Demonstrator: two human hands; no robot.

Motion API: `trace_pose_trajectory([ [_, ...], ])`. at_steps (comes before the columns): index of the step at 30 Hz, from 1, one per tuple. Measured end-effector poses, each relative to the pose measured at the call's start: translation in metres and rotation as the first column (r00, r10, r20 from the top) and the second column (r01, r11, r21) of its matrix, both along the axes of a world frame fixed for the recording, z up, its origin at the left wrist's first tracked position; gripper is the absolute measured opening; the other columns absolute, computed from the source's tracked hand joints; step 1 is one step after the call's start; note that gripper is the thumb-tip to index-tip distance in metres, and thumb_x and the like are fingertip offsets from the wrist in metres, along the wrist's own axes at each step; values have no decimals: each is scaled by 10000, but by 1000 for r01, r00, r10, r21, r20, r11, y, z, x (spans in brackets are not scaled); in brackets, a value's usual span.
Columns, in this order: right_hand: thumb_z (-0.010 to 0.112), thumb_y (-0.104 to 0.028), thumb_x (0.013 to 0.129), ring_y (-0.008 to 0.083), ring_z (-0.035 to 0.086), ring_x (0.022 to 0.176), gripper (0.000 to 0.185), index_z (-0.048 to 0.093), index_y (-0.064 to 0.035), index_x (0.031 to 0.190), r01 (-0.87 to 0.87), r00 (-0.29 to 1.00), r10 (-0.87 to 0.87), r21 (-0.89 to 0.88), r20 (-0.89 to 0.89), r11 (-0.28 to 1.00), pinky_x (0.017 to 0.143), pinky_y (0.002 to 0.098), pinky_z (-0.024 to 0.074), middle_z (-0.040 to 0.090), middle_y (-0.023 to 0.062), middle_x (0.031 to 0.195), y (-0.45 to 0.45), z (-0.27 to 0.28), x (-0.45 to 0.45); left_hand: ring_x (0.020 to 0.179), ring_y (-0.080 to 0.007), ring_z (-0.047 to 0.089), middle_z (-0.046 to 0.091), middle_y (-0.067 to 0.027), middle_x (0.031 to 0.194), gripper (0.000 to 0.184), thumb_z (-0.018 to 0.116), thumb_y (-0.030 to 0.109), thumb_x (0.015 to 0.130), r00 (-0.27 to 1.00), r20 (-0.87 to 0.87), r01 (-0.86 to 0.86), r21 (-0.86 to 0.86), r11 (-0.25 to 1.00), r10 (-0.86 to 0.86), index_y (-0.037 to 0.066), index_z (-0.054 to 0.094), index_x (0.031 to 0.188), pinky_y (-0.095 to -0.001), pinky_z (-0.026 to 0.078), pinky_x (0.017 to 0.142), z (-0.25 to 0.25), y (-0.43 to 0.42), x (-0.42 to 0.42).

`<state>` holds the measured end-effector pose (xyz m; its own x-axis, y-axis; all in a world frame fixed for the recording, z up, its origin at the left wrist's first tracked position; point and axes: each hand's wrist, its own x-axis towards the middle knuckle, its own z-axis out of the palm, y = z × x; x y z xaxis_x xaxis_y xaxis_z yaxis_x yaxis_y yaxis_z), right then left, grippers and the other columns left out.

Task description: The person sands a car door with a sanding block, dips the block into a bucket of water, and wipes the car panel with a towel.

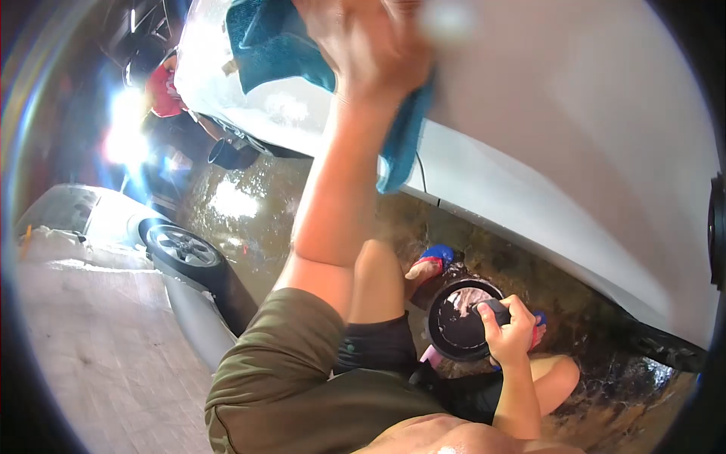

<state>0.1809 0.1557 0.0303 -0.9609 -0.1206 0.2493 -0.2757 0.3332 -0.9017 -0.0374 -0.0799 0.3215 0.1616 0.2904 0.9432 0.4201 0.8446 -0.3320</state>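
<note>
Cloth (276,49) lies under left hand (370,45) (grip unclear); right hand (510,333) clasps dark object (495,308).

Rests the left grip (372,47) on a blue cloth (274,51) against a white car (522,178); holds something dark (496,309) at a black bucket (441,337) with the right grip (509,331). Wears blue sandals (441,255) on the wet floor (276,208), beside the bucket.

The left arm (333,197) stretches far forward, almost straight, its left grip (370,45) slightly blurred, fingertips running out of view. The right forearm (518,401) is held lower, to the side, its right grip (513,329) closed, fingers curled. Both knees (556,380) are bent.
</note>
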Motion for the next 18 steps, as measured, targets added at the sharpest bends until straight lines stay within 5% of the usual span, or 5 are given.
trace_pose_trajectory([
  [4, 838, -212, 845, 425, 693, 769, 277, 668, 1, 892, -93, 991, 72, 201, 111, 975, 700, 453, 536, 705, 202, 816, 19, -1, -16, 1294, -412, 525, 575, -167, 1419, 623, 634, 548, 960, 972, 192, 143, -22, 989, -136, 94, 599, 1385, -543, 393, 1096, -133, 76, -13],
  [7, 839, -228, 828, 450, 697, 867, 276, 704, -14, 937, -196, 952, 92, 352, 291, 915, 768, 501, 534, 725, 236, 895, 27, 7, -22, 1252, -373, 581, 610, -123, 1396, 577, 683, 543, 928, 431, 793, 633, 75, 770, -432, 139, 652, 1339, -537, 449, 1056, -223, 129, 12],
  [12, 818, -286, 838, 460, 693, 866, 312, 694, -24, 955, -295, 939, 207, 331, 276, 896, 787, 533, 530, 716, 260, 917, 36, 2, -19, 1051, -255, 682, 694, -122, 1154, 475, 745, 530, 908, 418, 907, 799, -342, 495, -47, 163, 717, 1207, -412, 562, 891, -187, 84, 16],
  [15, 802, -315, 858, 448, 698, 857, 343, 653, -10, 913, -338, 929, 250, 346, 274, 875, 756, 530, 541, 712, 232, 896, 44, -3, -9, 1221, -299, 559, 581, -174, 1321, 643, 540, 589, 977, 802, 592, 290, -503, 814, 80, 73, 546, 1360, -450, 417, 1050, -141, -29, -15],
  [18, 796, -317, 867, 428, 707, 857, 337, 653, -19, 932, -350, 922, 253, 352, 293, 868, 752, 522, 552, 721, 207, 917, 55, 3, -4, 1390, -343, 437, 467, -226, 1487, 813, 335, 647, 1046, 939, 208, -245, -159, 956, 275, -17, 374, 1513, -488, 271, 1209, -28, -109, -13],
])
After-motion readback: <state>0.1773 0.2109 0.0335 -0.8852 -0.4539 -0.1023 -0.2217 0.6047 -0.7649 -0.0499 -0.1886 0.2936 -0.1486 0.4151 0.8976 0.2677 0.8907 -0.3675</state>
